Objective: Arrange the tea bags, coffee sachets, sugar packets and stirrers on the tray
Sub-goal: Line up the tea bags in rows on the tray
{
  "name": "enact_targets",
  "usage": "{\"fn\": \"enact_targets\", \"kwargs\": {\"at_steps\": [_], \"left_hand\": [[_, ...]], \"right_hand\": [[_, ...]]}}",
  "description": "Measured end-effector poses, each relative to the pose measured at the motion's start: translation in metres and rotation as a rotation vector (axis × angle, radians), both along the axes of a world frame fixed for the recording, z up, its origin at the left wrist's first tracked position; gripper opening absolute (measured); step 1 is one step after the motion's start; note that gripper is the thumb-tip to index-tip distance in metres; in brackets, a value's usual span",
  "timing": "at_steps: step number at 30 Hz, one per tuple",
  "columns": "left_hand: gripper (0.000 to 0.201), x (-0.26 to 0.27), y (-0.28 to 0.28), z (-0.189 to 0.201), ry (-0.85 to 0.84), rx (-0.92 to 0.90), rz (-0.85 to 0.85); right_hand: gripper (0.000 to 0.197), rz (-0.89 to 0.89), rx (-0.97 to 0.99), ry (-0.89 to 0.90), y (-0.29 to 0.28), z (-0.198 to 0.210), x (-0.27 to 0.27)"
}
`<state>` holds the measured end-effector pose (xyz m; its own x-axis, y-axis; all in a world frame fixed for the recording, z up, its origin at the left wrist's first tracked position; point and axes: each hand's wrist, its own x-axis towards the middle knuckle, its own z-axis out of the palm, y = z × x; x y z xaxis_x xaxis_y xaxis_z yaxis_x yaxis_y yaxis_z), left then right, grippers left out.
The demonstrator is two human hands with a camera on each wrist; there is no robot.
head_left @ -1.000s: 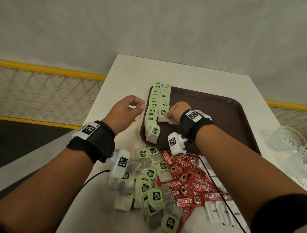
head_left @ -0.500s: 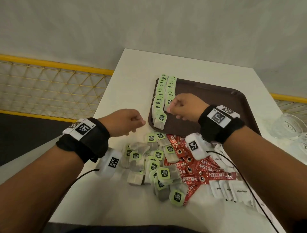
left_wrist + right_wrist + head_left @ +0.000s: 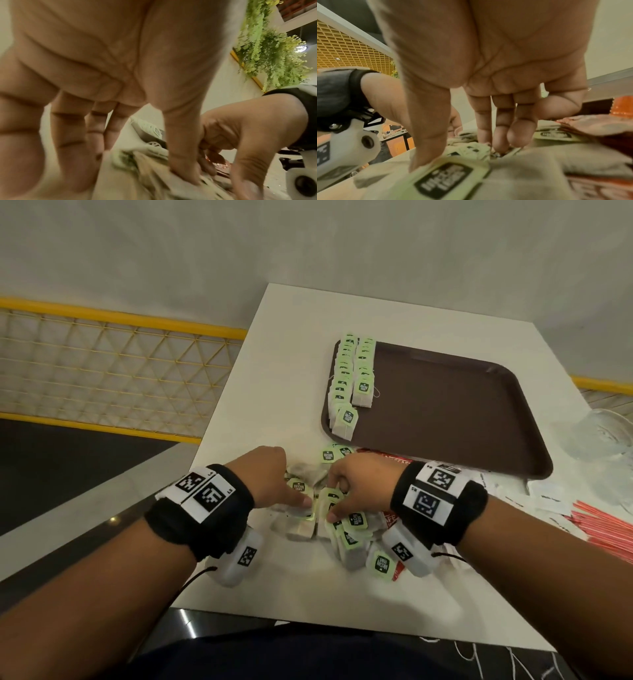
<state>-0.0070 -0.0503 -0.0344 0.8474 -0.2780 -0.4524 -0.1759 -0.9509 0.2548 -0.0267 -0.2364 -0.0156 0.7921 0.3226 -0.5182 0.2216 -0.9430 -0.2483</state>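
Two rows of green-tagged tea bags [image 3: 346,378] stand along the left side of the brown tray [image 3: 445,412]. A loose pile of tea bags [image 3: 356,539] lies on the white table in front of the tray, over red coffee sachets [image 3: 394,462]. Both hands are down in this pile, close together. My left hand [image 3: 296,496] touches the bags with straight fingers [image 3: 72,142] and its thumb. My right hand [image 3: 340,501] has its thumb on a green tag [image 3: 443,180] and its fingertips [image 3: 498,135] in the pile. Neither hand has lifted a bag.
White sugar packets [image 3: 548,494] and red stirrers [image 3: 609,529] lie at the right, in front of clear glasses [image 3: 603,436]. The table's left edge [image 3: 219,419] drops off beside a yellow railing [image 3: 102,364]. Most of the tray's floor is bare.
My right hand has come off the tray's tea bag rows and back down to the loose pile. My left hand has dropped into the pile too. My view has shifted back.
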Motion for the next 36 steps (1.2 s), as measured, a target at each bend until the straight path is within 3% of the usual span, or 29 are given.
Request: {"fn": "enact_targets", "kwargs": {"at_steps": [8,12,15,18,23,29,33,36], "left_hand": [[0.055,-0.005,-0.003,-0.003,0.030,-0.205,0.132],[0.037,-0.002,-0.002,-0.002,0.095,-0.275,0.147],[0.028,0.000,-0.001,-0.003,0.102,-0.290,0.162],[0.034,-0.001,-0.003,-0.003,0.066,-0.272,0.182],[0.054,0.000,-0.005,-0.002,0.059,-0.251,0.156],[0.063,0.006,0.004,0.008,0.092,-0.405,0.214],[0.052,0.015,0.010,0.025,0.067,-0.466,0.202],[0.035,0.027,0.008,0.036,0.089,-0.651,0.216]], "right_hand": [[0.043,-0.059,0.117,-0.036,0.001,-0.003,-0.002],[0.041,-0.102,0.213,-0.028,-0.004,-0.006,0.000],[0.031,-0.140,0.339,0.045,-0.011,-0.004,0.004],[0.018,-0.153,0.406,0.046,-0.021,-0.005,0.009],[0.017,-0.158,0.490,0.035,-0.033,0.002,0.016],[0.015,-0.236,0.662,0.071,-0.050,0.015,0.022],[0.023,-0.276,0.795,0.102,-0.061,0.024,0.029],[0.030,-0.263,0.907,0.170,-0.067,0.033,0.033]]}}
